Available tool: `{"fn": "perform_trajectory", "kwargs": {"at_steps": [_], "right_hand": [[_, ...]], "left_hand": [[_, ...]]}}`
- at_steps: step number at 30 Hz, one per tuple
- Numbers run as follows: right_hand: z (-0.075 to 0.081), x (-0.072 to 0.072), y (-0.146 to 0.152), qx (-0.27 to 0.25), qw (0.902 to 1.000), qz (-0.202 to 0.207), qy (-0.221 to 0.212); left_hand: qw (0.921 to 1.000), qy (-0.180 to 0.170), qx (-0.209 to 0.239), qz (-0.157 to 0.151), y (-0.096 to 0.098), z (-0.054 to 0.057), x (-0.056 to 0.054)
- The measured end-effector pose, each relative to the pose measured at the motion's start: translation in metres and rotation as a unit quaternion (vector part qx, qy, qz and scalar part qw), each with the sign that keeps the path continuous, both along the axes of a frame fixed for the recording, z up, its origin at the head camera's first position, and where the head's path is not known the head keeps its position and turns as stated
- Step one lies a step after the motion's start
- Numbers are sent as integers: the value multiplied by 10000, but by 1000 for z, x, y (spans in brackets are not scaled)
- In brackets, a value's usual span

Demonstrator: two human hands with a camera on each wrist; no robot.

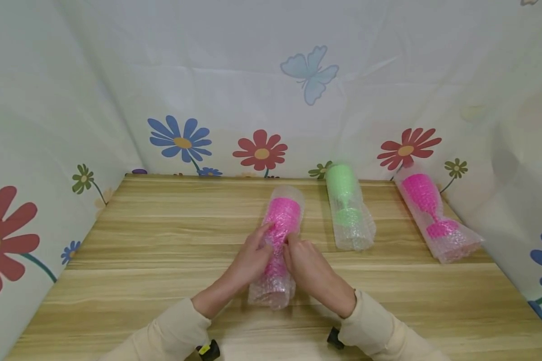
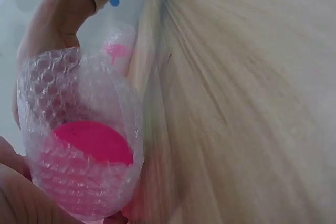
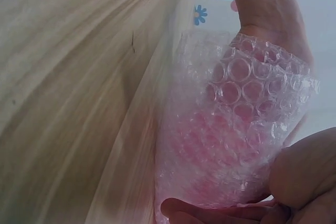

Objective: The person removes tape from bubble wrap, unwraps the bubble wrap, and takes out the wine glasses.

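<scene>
A pink goblet (image 1: pixel 283 216) wrapped in bubble wrap (image 1: pixel 271 297) lies on the table in the head view, its wider end pointing away from me. My left hand (image 1: pixel 254 256) grips it from the left near the narrow stem. From the right, my right hand (image 1: pixel 310 265) holds the wrap at about the same height, fingers curled. The left wrist view looks into the open end of the wrap, where a bright pink rim (image 2: pixel 94 140) shows. Loose clear bubbles (image 3: pixel 241 90) fill the right wrist view. The fingertips under the goblet are partly hidden.
To the right lie a bubble-wrapped green goblet (image 1: pixel 343 203) and another bubble-wrapped pink goblet (image 1: pixel 426 205), near the far edge of the wooden table (image 1: pixel 171 230). A flowered cloth (image 1: pixel 217 90) hangs behind and along both sides.
</scene>
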State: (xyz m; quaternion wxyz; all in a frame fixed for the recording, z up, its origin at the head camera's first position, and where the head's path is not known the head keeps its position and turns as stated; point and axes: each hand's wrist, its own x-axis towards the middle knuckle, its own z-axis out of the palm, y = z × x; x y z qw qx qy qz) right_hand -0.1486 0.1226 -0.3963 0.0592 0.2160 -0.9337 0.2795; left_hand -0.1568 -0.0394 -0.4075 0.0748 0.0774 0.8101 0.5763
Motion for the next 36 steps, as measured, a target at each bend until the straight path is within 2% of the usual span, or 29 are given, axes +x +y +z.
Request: {"fn": "perform_trajectory", "kwargs": {"at_steps": [9,19,26,36], "right_hand": [[-1,-1,1,-192,9996,-62,-212],[1,-1,3,-135,9988,50,-477],[5,-2,4,555,9980,279,68],[2,1,0,810,9945,296,592]], "left_hand": [[9988,-28,-494,-39,-4,2,-4],[9976,-108,-686,11,-5,5,2],[9957,328,-862,-96,-6,4,3],[9930,535,-1054,-65,-3,5,5]]}}
